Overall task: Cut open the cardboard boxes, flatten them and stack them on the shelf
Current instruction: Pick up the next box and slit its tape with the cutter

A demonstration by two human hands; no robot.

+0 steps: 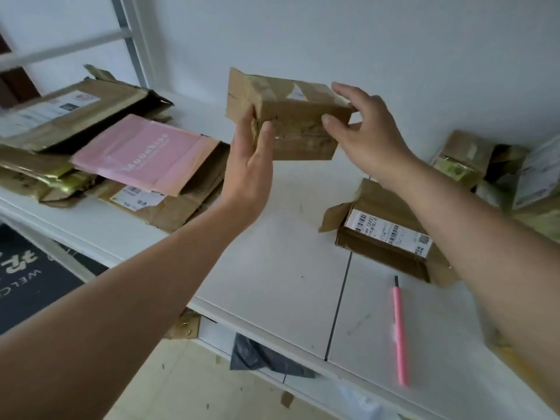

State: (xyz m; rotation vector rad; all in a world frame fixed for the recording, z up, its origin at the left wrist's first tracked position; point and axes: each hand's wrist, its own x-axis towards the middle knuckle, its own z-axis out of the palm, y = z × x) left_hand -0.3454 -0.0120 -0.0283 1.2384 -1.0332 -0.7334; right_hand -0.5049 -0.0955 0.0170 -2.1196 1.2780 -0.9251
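The small cardboard box point(288, 116) is hanging in the air above the white shelf point(272, 253), between 2 hands. The left hand point(248, 159) is pressing its end with straight fingers; the right hand point(363, 128) is pinching the far corner. Squeezing evenly along the creases should flatten it cleanly for the flattened stack point(169, 204).
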